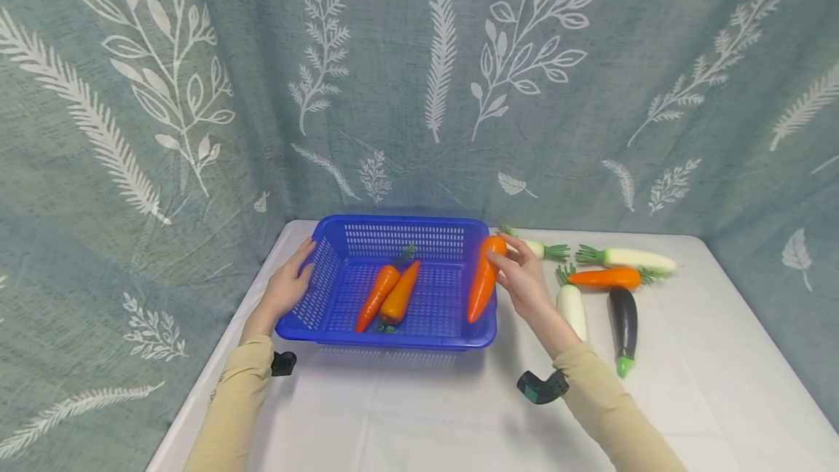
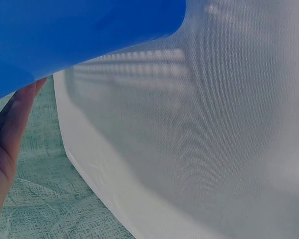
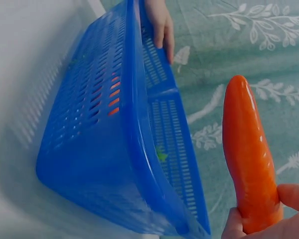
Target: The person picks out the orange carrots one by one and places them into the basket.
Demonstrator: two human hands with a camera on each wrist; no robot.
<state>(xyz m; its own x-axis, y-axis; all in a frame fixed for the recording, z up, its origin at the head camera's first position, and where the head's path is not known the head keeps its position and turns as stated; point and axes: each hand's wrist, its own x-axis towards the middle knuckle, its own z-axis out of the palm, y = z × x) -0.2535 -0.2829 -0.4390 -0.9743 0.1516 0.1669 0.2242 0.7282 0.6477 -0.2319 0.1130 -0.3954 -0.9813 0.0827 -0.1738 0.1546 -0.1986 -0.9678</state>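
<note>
A blue plastic basket (image 1: 393, 341) with slotted walls stands on the table, two orange toy carrots (image 1: 379, 297) (image 1: 401, 293) lying inside. My left hand (image 1: 288, 284) holds its left rim; in the left wrist view the fingers (image 2: 21, 112) lie against the outside, partly hidden by the rim. Over the right end of the basket, my right hand (image 1: 522, 275) pinches a third carrot (image 1: 485, 281) near its thick end, its tip pointing down toward the basket. The right wrist view shows this carrot (image 3: 249, 154) between thumb and fingers, above the rim.
Right of the basket lie several white radishes (image 1: 639, 259) with green tops, another orange carrot (image 1: 606, 278) and a dark eggplant (image 1: 624, 323). White cloth (image 1: 406, 414) covers the table. A green leaf-patterned curtain (image 1: 393, 93) hangs behind and at the sides.
</note>
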